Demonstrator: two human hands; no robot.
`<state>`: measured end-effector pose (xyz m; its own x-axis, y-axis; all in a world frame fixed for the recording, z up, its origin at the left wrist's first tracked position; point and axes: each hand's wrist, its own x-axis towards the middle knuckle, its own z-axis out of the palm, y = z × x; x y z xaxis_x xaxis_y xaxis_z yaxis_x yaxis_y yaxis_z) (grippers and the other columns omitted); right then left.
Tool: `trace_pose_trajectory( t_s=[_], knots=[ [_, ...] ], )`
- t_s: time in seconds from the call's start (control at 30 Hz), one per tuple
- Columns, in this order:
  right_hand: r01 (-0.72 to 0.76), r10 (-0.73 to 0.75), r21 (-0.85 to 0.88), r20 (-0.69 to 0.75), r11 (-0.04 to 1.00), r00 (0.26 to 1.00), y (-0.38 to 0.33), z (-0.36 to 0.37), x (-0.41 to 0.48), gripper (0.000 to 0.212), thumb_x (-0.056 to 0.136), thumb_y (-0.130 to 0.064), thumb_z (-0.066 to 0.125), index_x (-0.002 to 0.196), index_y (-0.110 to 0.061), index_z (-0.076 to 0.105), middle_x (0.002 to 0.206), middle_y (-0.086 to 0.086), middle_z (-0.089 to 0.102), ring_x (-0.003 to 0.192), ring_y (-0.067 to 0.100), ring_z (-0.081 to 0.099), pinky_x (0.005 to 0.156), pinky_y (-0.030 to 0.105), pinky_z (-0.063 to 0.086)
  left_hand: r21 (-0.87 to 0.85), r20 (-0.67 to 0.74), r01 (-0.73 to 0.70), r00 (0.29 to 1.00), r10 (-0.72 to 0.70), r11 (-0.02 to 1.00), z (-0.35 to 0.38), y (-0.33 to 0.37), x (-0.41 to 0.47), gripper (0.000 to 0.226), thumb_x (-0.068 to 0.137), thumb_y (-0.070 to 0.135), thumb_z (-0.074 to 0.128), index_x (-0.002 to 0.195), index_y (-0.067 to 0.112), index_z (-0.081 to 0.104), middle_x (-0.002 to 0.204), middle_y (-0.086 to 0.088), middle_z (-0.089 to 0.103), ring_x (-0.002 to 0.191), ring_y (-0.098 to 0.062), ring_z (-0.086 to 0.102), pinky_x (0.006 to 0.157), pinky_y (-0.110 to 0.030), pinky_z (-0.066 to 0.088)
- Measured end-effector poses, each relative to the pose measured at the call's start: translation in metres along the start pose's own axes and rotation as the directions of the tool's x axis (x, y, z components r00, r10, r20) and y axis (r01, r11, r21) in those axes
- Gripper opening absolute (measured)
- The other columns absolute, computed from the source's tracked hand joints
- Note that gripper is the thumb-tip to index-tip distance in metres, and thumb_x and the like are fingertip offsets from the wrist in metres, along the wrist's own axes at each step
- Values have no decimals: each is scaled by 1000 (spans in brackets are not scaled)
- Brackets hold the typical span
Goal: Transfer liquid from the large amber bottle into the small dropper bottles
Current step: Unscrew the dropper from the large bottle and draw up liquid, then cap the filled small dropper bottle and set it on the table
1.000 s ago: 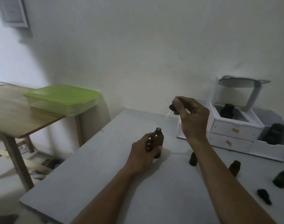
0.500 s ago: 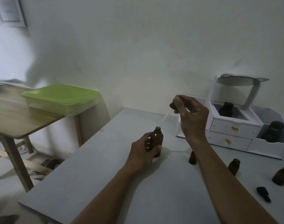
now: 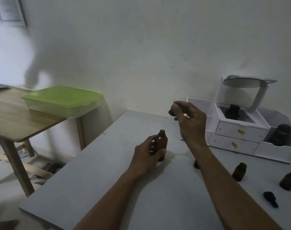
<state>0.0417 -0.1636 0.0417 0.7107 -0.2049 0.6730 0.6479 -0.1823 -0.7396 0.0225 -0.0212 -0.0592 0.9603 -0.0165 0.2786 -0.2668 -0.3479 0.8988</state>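
The left hand (image 3: 146, 156) is clasping the amber bottle (image 3: 160, 145) upright on the desk (image 3: 98, 188), steadying it while the right hand's (image 3: 190, 123) grip is pinching the dropper (image 3: 172, 112) above its open neck.

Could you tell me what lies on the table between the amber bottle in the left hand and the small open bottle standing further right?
In the head view, between the amber bottle and the small open bottle stands another small dark bottle, half hidden behind the right forearm.
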Motion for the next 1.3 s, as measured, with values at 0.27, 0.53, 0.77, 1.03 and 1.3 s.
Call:
trace_pose_trajectory(
  t_s=[0.27, 0.53, 0.77, 1.03, 1.3],
  knots=[
    [-49, 99, -231, 210, 972, 973, 29, 7, -15, 9, 88, -26, 75, 96, -21, 77, 84, -12, 75, 78, -1, 71, 69, 5, 50, 6, -7, -28, 1000, 28, 1000, -2, 3, -3, 56, 85, 39, 71, 137, 31, 49, 130, 2, 63, 103, -9, 63, 86, -13, 46],
    [-85, 142, -248, 221, 965, 965, 28, 0, -27, 29, 82, -32, 81, 108, -21, 76, 96, -11, 75, 88, -2, 70, 71, 5, 51, 18, 5, -19, 1000, 19, 1000, -4, 3, -7, 61, 86, 36, 72, 140, 29, 46, 132, 4, 61, 108, -10, 61, 91, -21, 48],
    [49, 118, -414, 367, 909, 923, 3, -75, -25, 15, 85, -16, 78, 99, -22, 77, 89, -18, 72, 84, -5, 68, 72, 8, 53, 41, -127, 54, 991, -49, 998, -2, 19, -35, 53, 79, 31, 79, 121, 26, 46, 102, 5, 64, 89, -11, 62, 72, -18, 47],
    [168, 579, -778, 575, 605, 578, -2, -165, -47, 43, 78, -3, 72, 108, -35, 73, 115, -9, 67, 101, 2, 62, 89, 26, 56, 77, 120, 67, 990, -76, 995, 40, 36, -56, 28, 80, 33, 79, 101, 29, 60, 90, 8, 67, 81, -8, 65, 74, -18, 56],
    [262, 592, -821, 554, 508, 585, 10, -163, -66, 37, 90, -9, 70, 121, -30, 68, 126, -6, 62, 111, 11, 59, 97, 24, 50, 13, 118, 83, 989, -84, 996, 85, 41, -26, 56, 79, 22, 80, 130, 25, 56, 119, 2, 64, 101, -11, 63, 86, -24, 54]
  ],
)
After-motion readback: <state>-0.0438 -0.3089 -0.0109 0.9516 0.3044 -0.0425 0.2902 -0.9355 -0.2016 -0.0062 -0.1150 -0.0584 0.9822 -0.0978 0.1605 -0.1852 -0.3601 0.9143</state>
